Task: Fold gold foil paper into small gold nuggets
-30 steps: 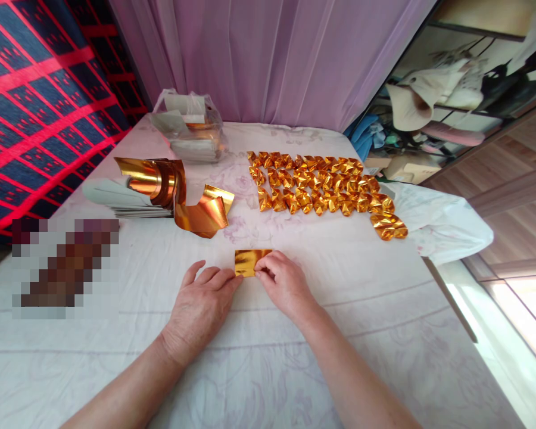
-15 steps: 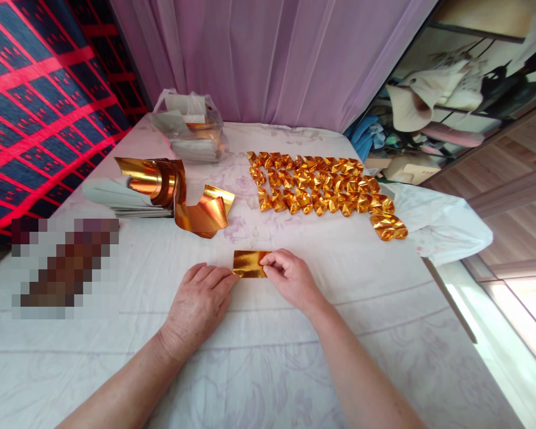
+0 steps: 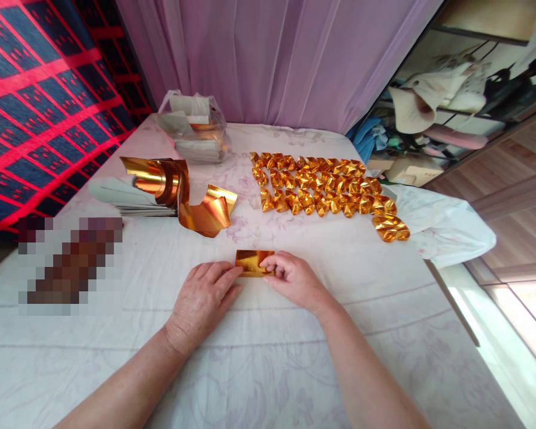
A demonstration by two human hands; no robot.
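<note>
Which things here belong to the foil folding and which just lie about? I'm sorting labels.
In the job:
gold foil sheet, pinched by left hand and right hand
curled gold foil stack
folded gold pieces

Lying about:
plastic bag
hats
white cloth

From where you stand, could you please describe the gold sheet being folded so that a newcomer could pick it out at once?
Start at the white cloth-covered table and look to its near middle, where the left hand and right hand meet. Between their fingertips lies the small gold foil sheet. Unlike the crumpled gold pieces in rows farther back and the curled gold foil stack at the left, it is one flat rectangle.
</note>
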